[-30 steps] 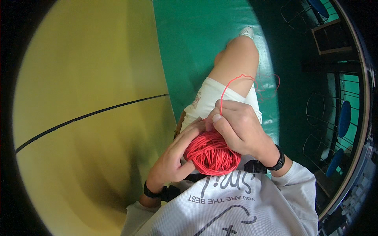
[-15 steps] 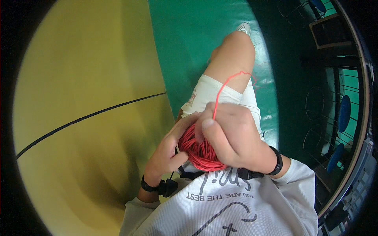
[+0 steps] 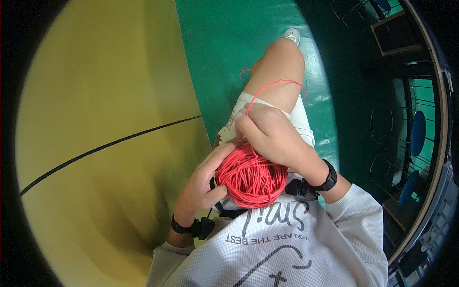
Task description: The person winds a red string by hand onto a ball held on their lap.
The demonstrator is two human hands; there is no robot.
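A ball of red cord (image 3: 251, 178) sits in front of my shirt, its strands wound in loops. My left hand (image 3: 206, 179) grips it from the left side, thumb on the near side and fingers along the far side. At its far edge, my right hand (image 3: 267, 128) pinches the free strand of red cord (image 3: 275, 82) between thumb and fingers. From that pinch the strand arcs over my bare thigh and drops past its right side. Parts of the right fingertips are hidden behind the hand.
To the left is a yellow table (image 3: 110, 71) with a dark seam across it. Loose red cord (image 3: 245, 72) shows beside my knee, above the green floor (image 3: 229, 28). Stools with round blue seats (image 3: 418, 134) stand at the right.
My right hand has moved left and away from my body with the strand, uncovering more of the ball. The left hand keeps its place.
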